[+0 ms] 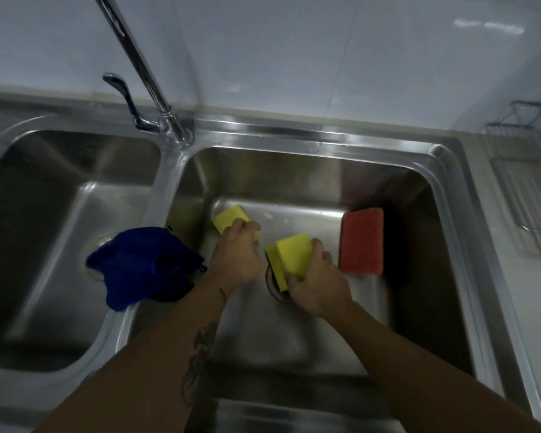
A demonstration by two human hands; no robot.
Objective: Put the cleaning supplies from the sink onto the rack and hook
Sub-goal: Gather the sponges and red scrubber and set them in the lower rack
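Both hands are down in the right basin of the steel double sink [325, 142]. My left hand [236, 256] closes over a yellow sponge [228, 218] lying on the basin floor. My right hand [317, 284] grips a second yellow sponge [292, 256], tilted up on edge over the drain. A red scrub sponge [362, 242] leans against the basin's right wall, just right of my right hand. A dark blue cloth [141, 265] is draped over the divider between the two basins. A wire rack [531, 189] hangs on the wall at the far right.
The chrome tap [132, 54] and its lever [122, 92] rise from the divider at the back. The left basin [44, 220] holds only part of the blue cloth. White wall tiles stand behind the sink. A grey counter strip runs under the rack.
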